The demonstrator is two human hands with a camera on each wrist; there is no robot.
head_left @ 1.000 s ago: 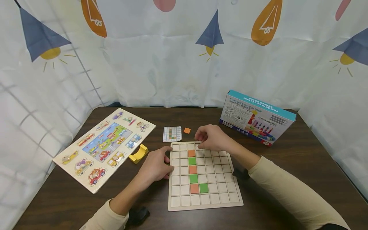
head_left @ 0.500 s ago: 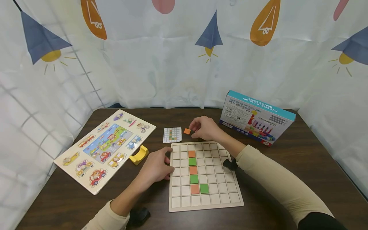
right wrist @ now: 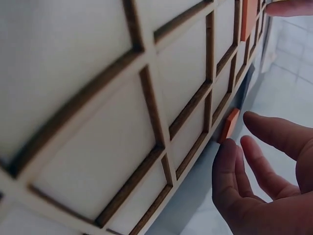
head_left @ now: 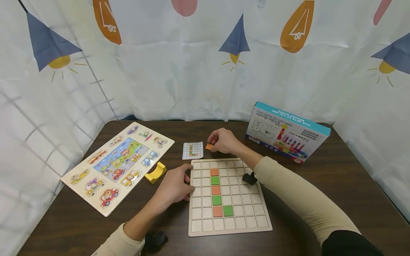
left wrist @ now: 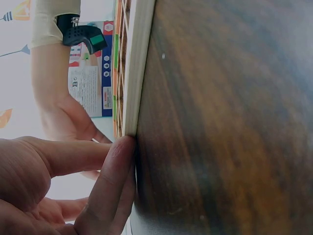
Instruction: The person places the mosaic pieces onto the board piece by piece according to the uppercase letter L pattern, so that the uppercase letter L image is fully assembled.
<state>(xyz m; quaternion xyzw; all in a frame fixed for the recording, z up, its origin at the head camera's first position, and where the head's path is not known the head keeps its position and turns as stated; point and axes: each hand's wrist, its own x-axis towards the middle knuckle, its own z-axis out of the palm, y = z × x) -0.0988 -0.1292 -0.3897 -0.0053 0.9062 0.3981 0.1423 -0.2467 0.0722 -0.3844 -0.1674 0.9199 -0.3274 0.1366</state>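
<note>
A wooden grid board [head_left: 251, 209] lies flat on the table, with several orange and green square tiles in its cells. My left hand [head_left: 173, 183] rests at the board's left side. In the left wrist view, its fingertips [left wrist: 122, 152] touch the board's edge. Beyond the far edge, my right hand [head_left: 225, 140] is at a loose orange tile [head_left: 209, 146], partly covered by its fingers. In the right wrist view, the thumb and fingers are spread at that orange tile [right wrist: 230, 126], with a gap between thumb and tile. A small printed pattern card [head_left: 193, 150] lies left of it.
A picture puzzle board with vehicles [head_left: 96, 167] lies on the left of the table, with a yellow curved block [head_left: 155, 173] beside it. A printed toy box [head_left: 286, 133] stands at the back right. A patterned curtain [head_left: 192, 78] hangs behind the table.
My right hand has moved left and away from me, from the grid board's far edge to the loose orange tile. The left hand has stayed at the board's left side.
</note>
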